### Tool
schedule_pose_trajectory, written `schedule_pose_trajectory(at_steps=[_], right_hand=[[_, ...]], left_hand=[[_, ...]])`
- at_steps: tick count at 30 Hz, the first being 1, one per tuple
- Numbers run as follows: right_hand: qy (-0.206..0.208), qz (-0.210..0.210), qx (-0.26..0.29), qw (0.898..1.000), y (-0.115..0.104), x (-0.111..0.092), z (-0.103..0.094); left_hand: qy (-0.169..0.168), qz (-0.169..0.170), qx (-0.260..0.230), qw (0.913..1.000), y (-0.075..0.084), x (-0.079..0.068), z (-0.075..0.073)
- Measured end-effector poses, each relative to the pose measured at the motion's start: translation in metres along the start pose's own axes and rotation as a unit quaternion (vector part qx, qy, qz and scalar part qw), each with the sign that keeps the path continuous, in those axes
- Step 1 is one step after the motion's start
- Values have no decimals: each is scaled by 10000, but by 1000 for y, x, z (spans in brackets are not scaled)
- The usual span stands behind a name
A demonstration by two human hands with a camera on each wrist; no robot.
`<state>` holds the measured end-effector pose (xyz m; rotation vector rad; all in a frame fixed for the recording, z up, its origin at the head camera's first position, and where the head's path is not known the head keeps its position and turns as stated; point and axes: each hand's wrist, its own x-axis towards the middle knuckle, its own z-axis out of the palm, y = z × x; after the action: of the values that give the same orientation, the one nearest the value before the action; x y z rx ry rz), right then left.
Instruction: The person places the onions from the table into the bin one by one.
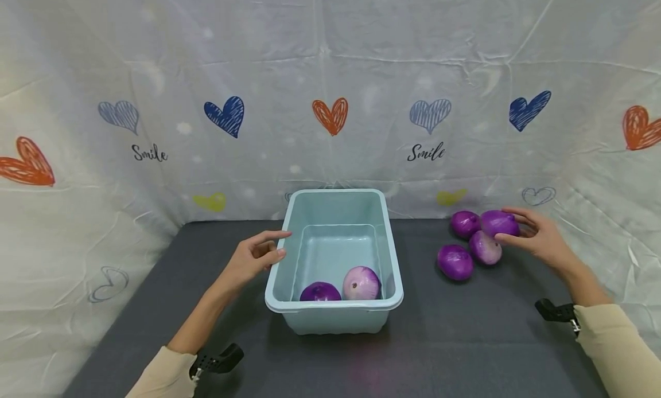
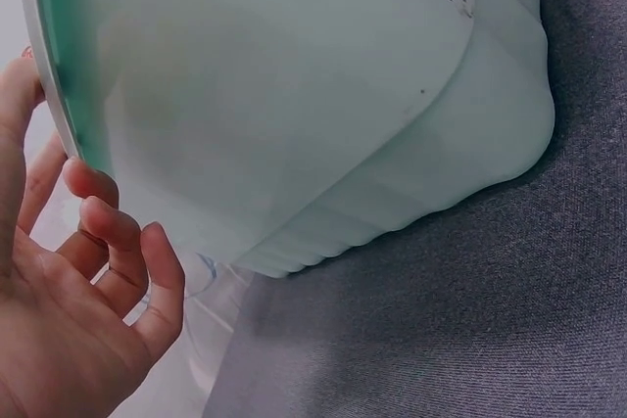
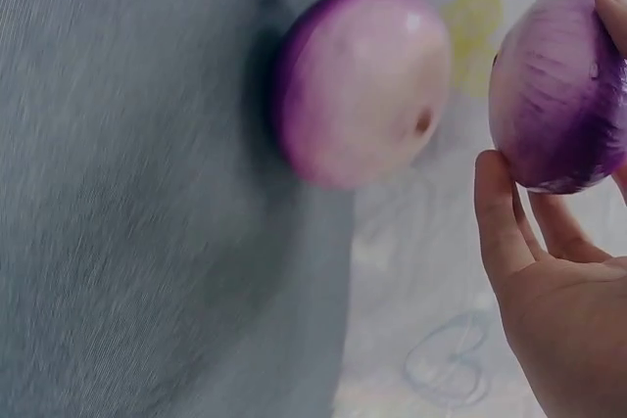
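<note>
A pale blue-green plastic basin stands on the dark cloth, with two red onions at its near end. My left hand is at its left rim, thumb and index finger reaching over the edge. In the left wrist view, the other fingers are bent beneath the rim. At the right, my right hand grips a purple onion between thumb and fingers. The right wrist view shows this onion off the cloth. Close by lie three more onions, one paler.
Dark grey cloth covers the table. Behind it hangs a pale sheet printed with hearts and the word Smile. Between the basin and the onion group runs a strip of bare cloth.
</note>
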<state>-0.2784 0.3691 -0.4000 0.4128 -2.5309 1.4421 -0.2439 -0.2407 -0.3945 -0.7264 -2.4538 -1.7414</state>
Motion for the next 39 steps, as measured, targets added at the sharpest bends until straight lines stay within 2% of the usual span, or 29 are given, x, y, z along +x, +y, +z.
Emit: schedule_pose_trajectory(at_steps=[9, 16, 25, 39], right_hand=[[-413, -345, 217, 9983, -37, 5, 21], [-569, -710, 562, 9943, -63, 12, 42], [-839, -731, 654, 9916, -87, 25, 68], [-1492, -951, 1109, 9780, -126, 43, 110]], left_hand=[[37, -37, 47, 10000, -1, 0, 0], [42, 36, 53, 10000, -1, 1, 0], [52, 96, 32, 9999, -1, 1, 0], [43, 72, -26, 10000, -2, 0, 0]])
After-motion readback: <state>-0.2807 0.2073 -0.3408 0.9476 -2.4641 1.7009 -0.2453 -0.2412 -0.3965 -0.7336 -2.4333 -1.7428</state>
